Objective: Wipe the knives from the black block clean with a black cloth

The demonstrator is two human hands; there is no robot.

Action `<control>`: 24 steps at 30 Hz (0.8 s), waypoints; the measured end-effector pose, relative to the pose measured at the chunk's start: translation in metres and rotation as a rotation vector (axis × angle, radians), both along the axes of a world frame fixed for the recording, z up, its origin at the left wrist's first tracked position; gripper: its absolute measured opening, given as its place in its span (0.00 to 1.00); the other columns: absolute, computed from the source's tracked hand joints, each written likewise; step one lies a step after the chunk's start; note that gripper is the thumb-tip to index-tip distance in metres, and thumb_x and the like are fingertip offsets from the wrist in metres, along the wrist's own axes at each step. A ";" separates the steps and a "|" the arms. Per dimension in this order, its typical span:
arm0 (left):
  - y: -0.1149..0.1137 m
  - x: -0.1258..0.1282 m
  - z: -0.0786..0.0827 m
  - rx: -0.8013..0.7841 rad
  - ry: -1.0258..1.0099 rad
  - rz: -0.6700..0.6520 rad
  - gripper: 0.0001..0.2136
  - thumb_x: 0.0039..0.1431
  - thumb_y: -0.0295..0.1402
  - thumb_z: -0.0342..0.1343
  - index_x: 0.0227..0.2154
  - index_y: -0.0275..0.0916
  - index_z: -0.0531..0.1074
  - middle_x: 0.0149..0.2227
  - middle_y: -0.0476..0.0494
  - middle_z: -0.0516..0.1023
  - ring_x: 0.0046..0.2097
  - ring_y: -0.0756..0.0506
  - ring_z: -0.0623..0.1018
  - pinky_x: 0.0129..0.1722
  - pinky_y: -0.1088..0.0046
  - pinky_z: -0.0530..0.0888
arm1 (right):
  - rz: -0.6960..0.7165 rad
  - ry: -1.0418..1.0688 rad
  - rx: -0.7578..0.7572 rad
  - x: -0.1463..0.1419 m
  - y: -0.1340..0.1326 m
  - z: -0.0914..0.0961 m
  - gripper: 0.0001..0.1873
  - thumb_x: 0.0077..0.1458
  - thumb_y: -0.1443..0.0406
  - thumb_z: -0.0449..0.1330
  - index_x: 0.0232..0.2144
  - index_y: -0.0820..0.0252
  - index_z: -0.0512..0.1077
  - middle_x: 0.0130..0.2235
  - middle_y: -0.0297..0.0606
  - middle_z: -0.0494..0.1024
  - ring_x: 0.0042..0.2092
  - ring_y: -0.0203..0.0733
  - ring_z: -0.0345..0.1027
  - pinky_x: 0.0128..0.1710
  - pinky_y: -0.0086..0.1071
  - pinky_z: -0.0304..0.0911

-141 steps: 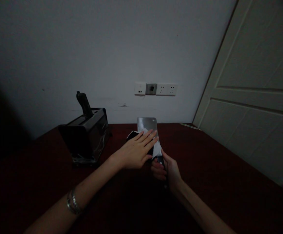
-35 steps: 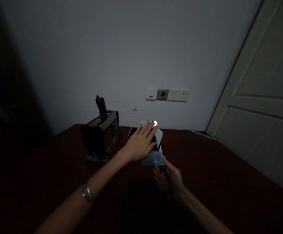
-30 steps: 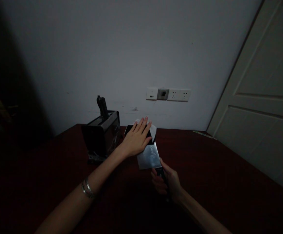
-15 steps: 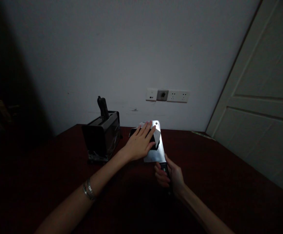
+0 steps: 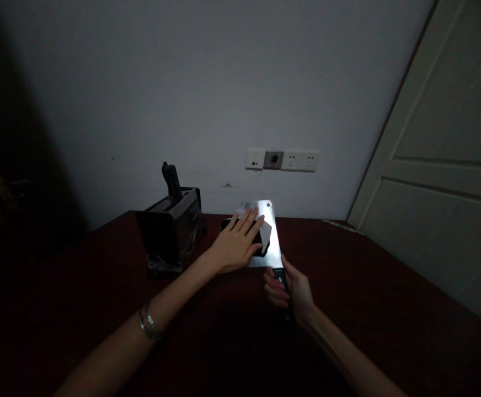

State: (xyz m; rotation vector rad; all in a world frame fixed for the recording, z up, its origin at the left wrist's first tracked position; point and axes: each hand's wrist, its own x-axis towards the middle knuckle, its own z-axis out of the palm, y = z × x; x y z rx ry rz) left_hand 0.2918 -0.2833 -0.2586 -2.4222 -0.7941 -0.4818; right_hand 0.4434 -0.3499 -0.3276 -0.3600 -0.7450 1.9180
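A steel cleaver [image 5: 272,237] lies blade-flat across a dark block [image 5: 261,247] on the dark red table [image 5: 389,298]; the block looks like a sharpening stone. My right hand [image 5: 288,292] is closed round the cleaver's black handle. My left hand [image 5: 236,245] rests flat on the blade, fingers stretched out and pressing it down. A bracelet [image 5: 147,322] sits on my left wrist. The room is dim and the block is mostly hidden under hand and blade.
A black knife block [image 5: 170,229] with one dark handle [image 5: 170,181] sticking up stands left of my hands. Wall sockets [image 5: 282,160] sit on the white wall behind. A white door [image 5: 443,165] closes the right side.
The cleaver has slid back and forth over the block: pulled toward me a second ago, now pushed away toward the wall. My left hand stayed pressed on the blade.
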 end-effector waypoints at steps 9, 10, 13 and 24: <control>-0.014 0.011 -0.008 -0.035 0.041 -0.100 0.29 0.62 0.43 0.38 0.61 0.35 0.40 0.64 0.39 0.36 0.63 0.41 0.37 0.60 0.60 0.44 | -0.056 -0.010 -0.029 0.001 0.000 -0.002 0.25 0.55 0.50 0.47 0.18 0.64 0.63 0.14 0.25 0.53 0.13 0.24 0.35 0.09 0.20 0.39; -0.011 0.009 -0.006 -0.035 0.030 -0.089 0.29 0.62 0.43 0.39 0.61 0.34 0.40 0.64 0.38 0.35 0.63 0.41 0.37 0.60 0.60 0.44 | -0.043 -0.018 -0.026 0.000 0.000 -0.001 0.25 0.55 0.50 0.47 0.19 0.64 0.63 0.15 0.25 0.53 0.14 0.24 0.36 0.09 0.20 0.40; -0.004 0.003 -0.001 -0.038 0.000 -0.048 0.31 0.61 0.44 0.40 0.61 0.33 0.38 0.64 0.37 0.35 0.63 0.42 0.36 0.60 0.60 0.45 | -0.001 -0.041 -0.011 -0.003 -0.002 -0.001 0.24 0.54 0.49 0.48 0.20 0.63 0.63 0.15 0.25 0.54 0.13 0.24 0.36 0.09 0.20 0.39; -0.015 0.009 0.000 -0.067 0.044 -0.097 0.34 0.60 0.44 0.43 0.61 0.33 0.34 0.64 0.35 0.34 0.63 0.41 0.34 0.60 0.60 0.47 | 0.000 -0.083 0.000 -0.003 0.000 -0.005 0.26 0.52 0.47 0.49 0.20 0.63 0.63 0.15 0.25 0.54 0.13 0.24 0.37 0.09 0.20 0.39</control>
